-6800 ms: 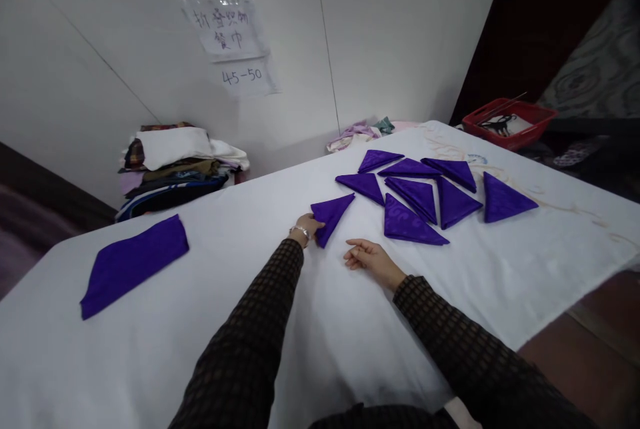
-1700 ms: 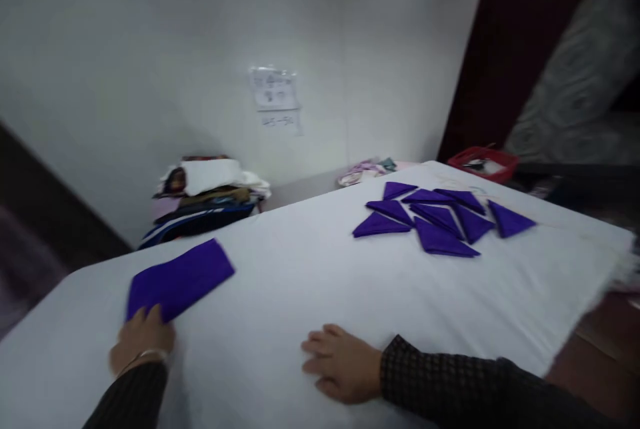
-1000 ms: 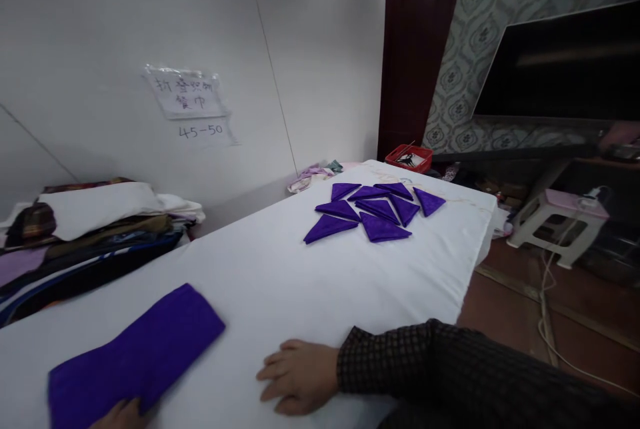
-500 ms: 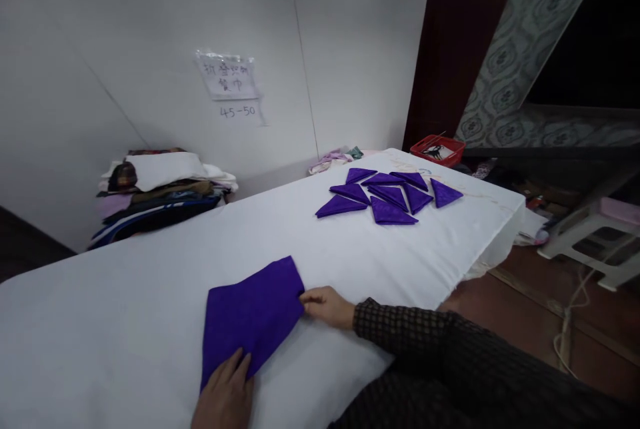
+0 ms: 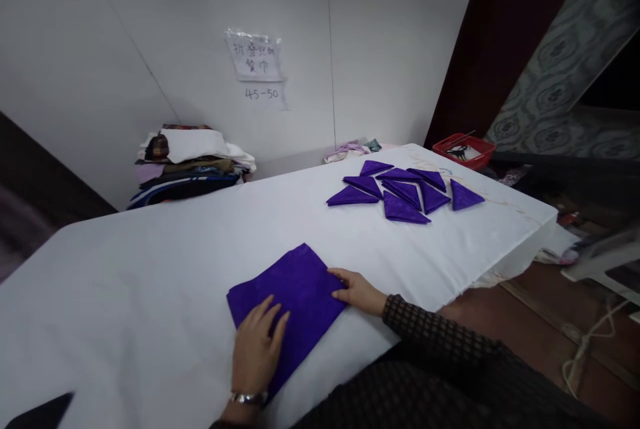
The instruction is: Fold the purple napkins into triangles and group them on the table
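Observation:
A purple cloth napkin (image 5: 305,282), folded into a layered square, lies on the white tablecloth in front of me. My left hand (image 5: 256,352) rests palm-down on its left part, fingers spread; a metal bracelet or watch circles the wrist. At the napkin's right corner, my right hand (image 5: 357,290) holds the edge between thumb and fingers. Farther back on the table, several purple napkins folded into triangles (image 5: 404,208) lie in a loose group.
A stack of folded clothes (image 5: 195,166) sits beyond the table's far edge, against the wall. Behind the triangles stands a red basket (image 5: 467,152). Handwritten paper (image 5: 257,59) hangs on the wall. A white stool (image 5: 607,262) stands at right. Something dark (image 5: 43,412) pokes in at lower left.
The napkin is turned and lies as a layered square. My left hand has moved up onto the cloth with its fingers spread. The view has swung slightly left.

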The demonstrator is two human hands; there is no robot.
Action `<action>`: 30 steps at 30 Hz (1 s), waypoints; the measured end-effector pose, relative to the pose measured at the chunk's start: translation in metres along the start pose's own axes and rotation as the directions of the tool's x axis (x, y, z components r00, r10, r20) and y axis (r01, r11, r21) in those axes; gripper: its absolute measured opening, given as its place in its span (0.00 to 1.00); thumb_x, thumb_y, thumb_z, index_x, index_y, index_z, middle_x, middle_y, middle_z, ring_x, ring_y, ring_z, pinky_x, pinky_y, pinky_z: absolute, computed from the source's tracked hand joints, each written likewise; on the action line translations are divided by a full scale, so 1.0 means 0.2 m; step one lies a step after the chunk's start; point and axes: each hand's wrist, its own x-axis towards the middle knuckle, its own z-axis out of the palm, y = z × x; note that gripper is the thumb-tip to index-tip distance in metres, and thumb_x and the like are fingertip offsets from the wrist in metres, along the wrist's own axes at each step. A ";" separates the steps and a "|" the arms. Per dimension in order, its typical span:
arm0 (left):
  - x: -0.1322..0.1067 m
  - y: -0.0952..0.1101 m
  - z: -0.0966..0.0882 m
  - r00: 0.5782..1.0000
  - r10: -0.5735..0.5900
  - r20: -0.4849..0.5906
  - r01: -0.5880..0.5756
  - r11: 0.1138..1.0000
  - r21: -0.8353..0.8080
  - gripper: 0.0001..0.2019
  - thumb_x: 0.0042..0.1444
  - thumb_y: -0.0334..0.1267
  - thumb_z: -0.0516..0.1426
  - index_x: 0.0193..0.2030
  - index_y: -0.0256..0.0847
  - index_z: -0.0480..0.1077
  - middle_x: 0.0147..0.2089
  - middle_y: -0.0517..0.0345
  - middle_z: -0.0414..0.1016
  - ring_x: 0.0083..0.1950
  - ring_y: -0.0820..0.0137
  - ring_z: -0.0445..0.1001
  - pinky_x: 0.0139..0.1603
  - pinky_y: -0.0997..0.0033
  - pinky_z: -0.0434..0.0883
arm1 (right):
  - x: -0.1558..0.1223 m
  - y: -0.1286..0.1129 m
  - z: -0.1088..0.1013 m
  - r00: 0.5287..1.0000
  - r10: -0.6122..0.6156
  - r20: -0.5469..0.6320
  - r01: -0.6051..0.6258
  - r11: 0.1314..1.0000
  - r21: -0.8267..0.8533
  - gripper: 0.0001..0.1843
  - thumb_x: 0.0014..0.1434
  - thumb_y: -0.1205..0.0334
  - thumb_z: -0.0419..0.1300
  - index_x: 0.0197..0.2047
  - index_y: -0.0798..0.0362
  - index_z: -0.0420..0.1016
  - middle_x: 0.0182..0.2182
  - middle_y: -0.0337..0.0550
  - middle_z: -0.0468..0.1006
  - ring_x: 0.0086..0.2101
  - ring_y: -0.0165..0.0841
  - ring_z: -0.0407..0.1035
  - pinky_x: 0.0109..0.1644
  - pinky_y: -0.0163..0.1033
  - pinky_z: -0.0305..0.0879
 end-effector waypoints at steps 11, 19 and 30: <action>0.11 -0.21 -0.07 0.897 -0.432 0.096 0.402 0.886 0.231 0.32 0.55 0.52 0.50 0.60 0.30 0.61 0.64 0.39 0.59 0.63 0.55 0.60 0.59 0.56 0.61 | 0.12 -0.03 0.00 0.996 -0.085 -0.018 0.070 0.907 -0.416 0.28 0.50 0.66 0.60 0.56 0.49 0.69 0.48 0.45 0.75 0.46 0.39 0.68 0.54 0.47 0.61; 0.18 -0.20 -0.07 0.804 -0.595 -0.010 0.595 0.804 -0.019 0.26 0.53 0.38 0.52 0.59 0.32 0.61 0.48 0.45 0.75 0.51 0.58 0.71 0.51 0.59 0.66 | 0.18 -0.07 0.03 0.977 -0.182 -0.113 0.125 0.910 -0.394 0.20 0.51 0.64 0.56 0.49 0.51 0.75 0.40 0.46 0.76 0.38 0.36 0.68 0.44 0.44 0.65; 0.13 -0.06 -0.19 0.666 -0.746 0.007 0.606 0.536 -0.588 0.17 0.41 0.50 0.58 0.34 0.40 0.72 0.32 0.57 0.76 0.35 0.66 0.73 0.37 0.67 0.70 | 0.02 -0.11 -0.02 0.986 0.165 0.013 -0.165 0.970 0.178 0.37 0.47 0.60 0.65 0.60 0.51 0.61 0.29 0.34 0.70 0.26 0.26 0.64 0.32 0.35 0.63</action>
